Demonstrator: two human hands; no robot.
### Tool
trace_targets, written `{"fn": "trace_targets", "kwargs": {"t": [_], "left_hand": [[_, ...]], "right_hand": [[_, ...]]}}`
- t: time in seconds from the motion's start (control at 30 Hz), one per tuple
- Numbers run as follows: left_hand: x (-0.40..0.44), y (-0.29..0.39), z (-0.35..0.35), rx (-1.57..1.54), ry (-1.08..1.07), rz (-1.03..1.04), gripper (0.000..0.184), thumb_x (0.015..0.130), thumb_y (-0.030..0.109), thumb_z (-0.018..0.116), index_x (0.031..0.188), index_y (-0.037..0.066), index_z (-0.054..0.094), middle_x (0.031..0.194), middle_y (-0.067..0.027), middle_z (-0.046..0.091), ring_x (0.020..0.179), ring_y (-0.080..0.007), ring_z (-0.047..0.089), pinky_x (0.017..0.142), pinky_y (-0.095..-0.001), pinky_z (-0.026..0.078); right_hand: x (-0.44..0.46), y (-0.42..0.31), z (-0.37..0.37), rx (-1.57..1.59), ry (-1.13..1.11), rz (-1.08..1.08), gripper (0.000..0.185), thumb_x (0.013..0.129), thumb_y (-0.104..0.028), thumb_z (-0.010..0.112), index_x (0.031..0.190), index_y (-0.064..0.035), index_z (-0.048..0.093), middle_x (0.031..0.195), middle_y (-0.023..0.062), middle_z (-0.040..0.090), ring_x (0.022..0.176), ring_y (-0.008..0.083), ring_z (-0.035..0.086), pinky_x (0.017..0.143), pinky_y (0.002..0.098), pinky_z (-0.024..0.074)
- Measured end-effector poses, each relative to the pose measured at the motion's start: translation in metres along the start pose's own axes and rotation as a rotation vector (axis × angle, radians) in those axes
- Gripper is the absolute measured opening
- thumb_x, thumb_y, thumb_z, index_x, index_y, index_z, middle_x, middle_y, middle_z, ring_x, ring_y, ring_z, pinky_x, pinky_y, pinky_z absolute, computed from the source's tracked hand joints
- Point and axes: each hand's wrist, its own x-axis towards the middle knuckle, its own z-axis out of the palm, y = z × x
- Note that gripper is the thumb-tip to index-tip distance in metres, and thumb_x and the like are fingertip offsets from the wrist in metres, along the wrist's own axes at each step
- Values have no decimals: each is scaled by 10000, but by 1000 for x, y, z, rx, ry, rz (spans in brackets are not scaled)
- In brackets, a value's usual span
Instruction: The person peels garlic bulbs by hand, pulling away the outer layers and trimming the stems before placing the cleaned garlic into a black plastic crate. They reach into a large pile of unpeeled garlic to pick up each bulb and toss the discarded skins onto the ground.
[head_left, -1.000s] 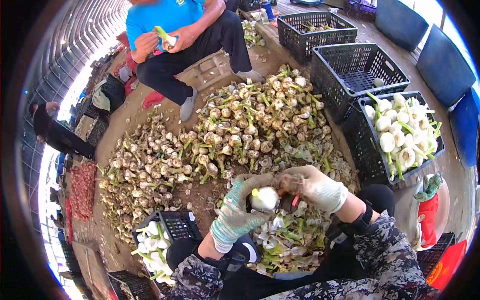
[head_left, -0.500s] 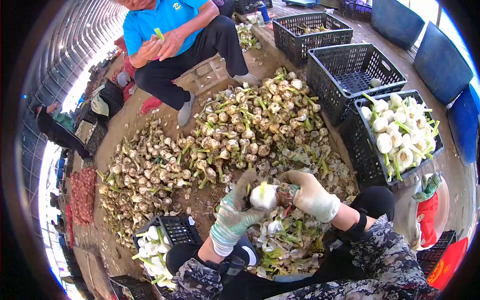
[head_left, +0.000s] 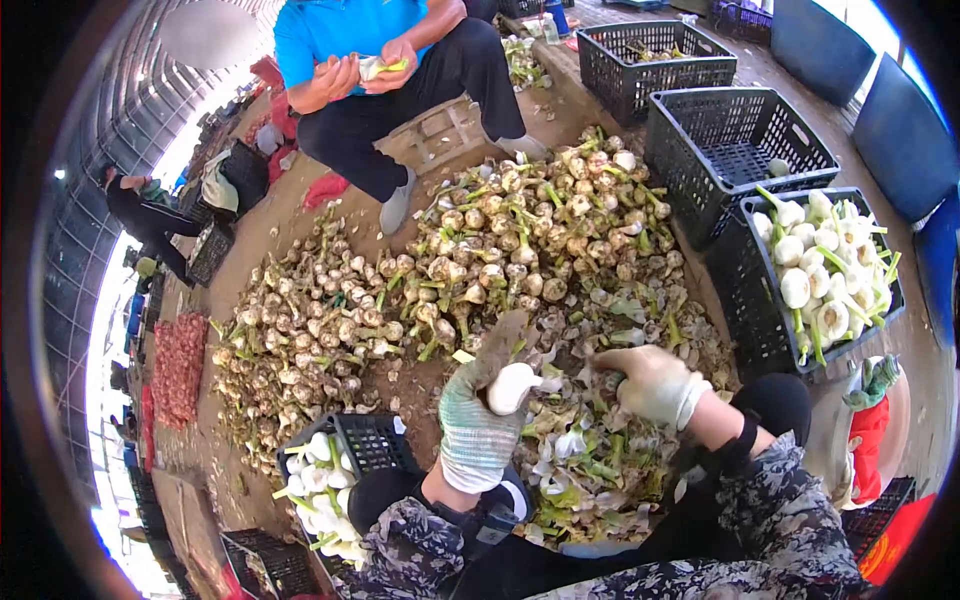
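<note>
OK, clock is frame-centred, 12 = top. Left hand (head_left: 475,415) at 6, gloved, closed snugly round one white bulb (head_left: 511,388), which shows at the hand's 2 o'clock side. Yellow-green cut stem end (head_left: 463,356) pokes past the fingers at the bulb's 10; probably the same bulb's, join hidden. Right hand (head_left: 662,385) at 4, gloved, fingers curled, apart from the bulb, above the skin scraps (head_left: 590,465) at 5. Can't tell if it's pinching anything; fingertips too dark.

Step, my read: skin-stripping on a single bulb, visible face already white. Next move would call for a steady left hold, firm but not crushing, and right fingertips on any leftover skin; if none, a clear path to a crate.

Soil-stained bulbs (head_left: 560,225) heaped from 9 round to 1. White bulbs fill the large crate (head_left: 738,290) at 3 and the small crate (head_left: 377,445) at 7. Co-worker (head_left: 350,40) at 11, both hands on a green-stemmed piece (head_left: 380,68).
</note>
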Motion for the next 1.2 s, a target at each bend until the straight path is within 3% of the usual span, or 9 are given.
{"fn": "trace_targets", "kwargs": {"t": [0.13, 0.23, 0.43, 0.53, 0.6, 0.77, 0.93, 1.07, 1.2], "left_hand": [[-6, 16, 12, -268, -36, -148, 469, 790, 205, 518, 1242, 77, 509, 1205, -80, 575, 998, -211, 586, 834, -393, 505], [-5, 10, 21, -257, -94, -130, 476, 829, 234, 517, 1266, 45, 490, 1197, -85, 577, 967, -211, 597, 804, -336, 511], [12, 7, 12, -183, 100, 142, 369, 955, 150, 393, 1302, 34, 434, 1203, -77, 557, 978, -174, 581, 828, -290, 507], [0, 7, 6, 992, 18, 653, 397, 953, 209, 454, 1322, 67, 427, 1256, -70, 530, 1056, -149, 539, 847, -282, 489], [-6, 6, 16, 562, -54, 383, 449, 936, 226, 474, 1346, 63, 391, 1299, -77, 488, 1110, -165, 504, 874, -284, 458], [-12, -20, 33, 493, -139, 200, 590, 907, 379, 472, 1385, 67, 324, 1368, -90, 395, 1211, -210, 397, 977, -319, 328], [-19, 12, 19, 465, -38, 167, 747, 878, 532, 471, 1424, 70, 256, 1438, -104, 302, 1311, -254, 289, 1080, -354, 199], [-22, 14, 12, 367, -42, 203, 610, 879, 439, 500, 1306, 7, 451, 1341, -118, 446, 1237, -231, 414, 1056, -340, 280], [-24, 10, 7, 452, -125, 264, 508, 909, 331, 498, 1279, -15, 470, 1246, -93, 524, 1178, -192, 455, 1012, -327, 326]], "right_hand": [[-5, -24, -15, -44, 118, -19, 386, 755, -165, 663, 1113, -34, 604, 1008, 196, 630, 955, 304, 613, 855, 375, 472], [0, -35, 23, 892, 171, -431, 489, 751, -79, 703, 1175, 60, 503, 988, 193, 633, 905, 217, 622, 819, 329, 485], [-33, -59, 31, 350, -18, -608, 252, 786, -129, 625, 1020, -35, 613, 914, 164, 653, 847, 280, 647, 759, 357, 509], [-16, -52, 15, -437, -546, -107, 531, 693, -143, 604, 1202, -13, 532, 1025, 215, 619, 949, 318, 614, 815, 413, 489], [-20, -22, 21, -482, 181, -256, 712, 691, -43, 601, 1361, -55, 362, 1112, 235, 583, 970, 244, 626, 810, 369, 494], [-19, -26, 38, 937, -85, -269, 605, 856, -164, 584, 1376, -25, 307, 1084, 199, 591, 949, 174, 619, 750, 275, 512], [-55, 3, -60, 904, 469, -176, 342, 901, -57, 470, 1234, 13, 436, 917, 175, 601, 698, 145, 566, 596, 289, 504], [-52, 104, -140, -351, 1062, 177, 591, 777, -76, 575, 1333, -70, 376, 1261, 204, 480, 1064, 330, 555, 842, 368, 480], [-39, 133, -176, -951, 380, 653, 704, 784, -388, 559, 1390, -111, 332, 1456, 169, 265, 1320, 387, 267, 1071, 425, 262]]}}
